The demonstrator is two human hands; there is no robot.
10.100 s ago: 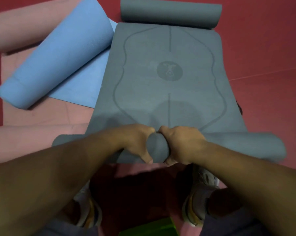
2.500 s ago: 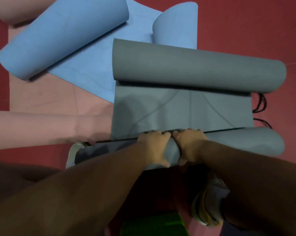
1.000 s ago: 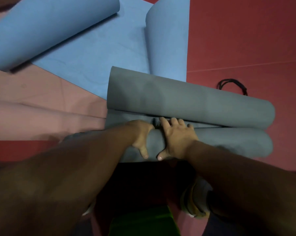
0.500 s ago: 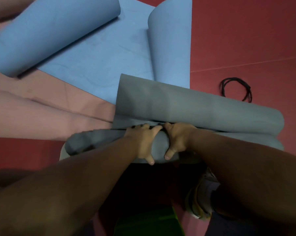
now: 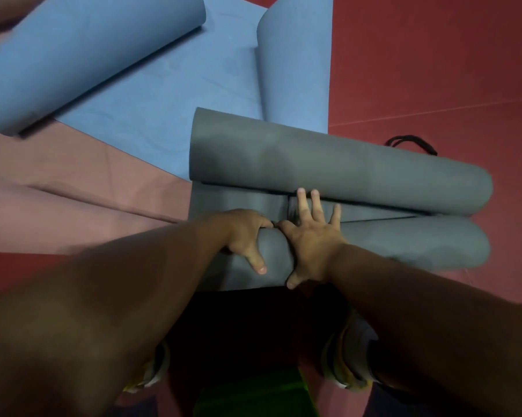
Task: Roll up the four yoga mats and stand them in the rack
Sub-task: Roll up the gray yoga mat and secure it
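A grey yoga mat lies across the red floor, rolled from both ends: a fat far roll and a near roll, with only a narrow flat strip between them. My left hand grips the near roll, fingers curled over its top and thumb toward me. Beside it my right hand presses flat on the same roll, fingers straight and spread, tips reaching the far roll. A blue mat lies behind, curled at both ends. A pink mat lies at the left, partly under the blue one.
A black elastic strap lies on the red floor just beyond the grey roll's right part. My shoes stand close under the near roll. A green object shows at the bottom edge. No rack is in view.
The near grey roll has been pushed forward until it almost meets the far roll. My right hand has gone from curled around the roll to flat with straight fingers.
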